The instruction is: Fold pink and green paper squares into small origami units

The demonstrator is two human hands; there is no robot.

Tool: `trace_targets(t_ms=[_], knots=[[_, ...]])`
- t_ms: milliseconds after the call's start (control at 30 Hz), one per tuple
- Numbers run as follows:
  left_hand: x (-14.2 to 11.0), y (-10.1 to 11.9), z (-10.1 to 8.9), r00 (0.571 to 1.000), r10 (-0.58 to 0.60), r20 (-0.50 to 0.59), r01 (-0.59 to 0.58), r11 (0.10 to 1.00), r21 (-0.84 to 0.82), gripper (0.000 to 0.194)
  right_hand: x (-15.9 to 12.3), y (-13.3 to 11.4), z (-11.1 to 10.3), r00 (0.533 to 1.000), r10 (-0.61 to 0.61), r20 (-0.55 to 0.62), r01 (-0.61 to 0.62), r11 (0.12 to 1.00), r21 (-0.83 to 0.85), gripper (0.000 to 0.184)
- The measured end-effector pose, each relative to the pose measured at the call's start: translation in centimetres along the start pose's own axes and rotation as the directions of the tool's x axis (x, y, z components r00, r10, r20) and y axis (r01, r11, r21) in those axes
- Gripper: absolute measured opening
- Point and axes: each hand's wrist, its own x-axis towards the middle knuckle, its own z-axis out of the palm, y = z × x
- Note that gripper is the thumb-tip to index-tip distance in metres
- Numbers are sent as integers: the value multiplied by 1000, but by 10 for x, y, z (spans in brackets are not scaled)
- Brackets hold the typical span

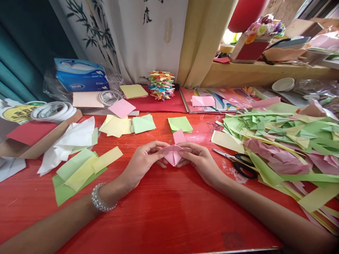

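Both my hands meet at the middle of the red table. My left hand, with a bead bracelet on its wrist, pinches the left side of a small folded pink paper piece. My right hand pinches its right side. The piece is partly folded, with a point facing down. Just behind it lies a small pink paper square.
Black-handled scissors lie right of my right hand. A heap of green, yellow and pink paper scraps fills the right side. Paper squares, strips, tape rolls, a tissue box and a stack of folded colourful pieces sit behind and left.
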Motion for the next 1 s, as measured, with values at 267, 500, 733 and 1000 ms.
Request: trace_targets(t_ms=[267, 500, 733, 1000], knots=[[-6, 4, -1, 997, 69, -23, -65, 985, 158, 18, -2, -4, 0, 999, 51, -16, -49, 995, 91, 15], [-9, 5, 1, 977, 210, -24, -191, 927, 323, 16, -2, -6, 4, 995, 92, -33, -94, 991, -92, 16], [-6, -3, 2, 968, 236, -86, -215, 955, 203, 28, -4, -9, 6, 975, 183, 122, -153, 963, -222, 26], [-9, 1, 4, 988, 134, 83, -156, 886, 437, 19, -12, -4, 14, 997, 67, 31, -55, 952, -302, 22]])
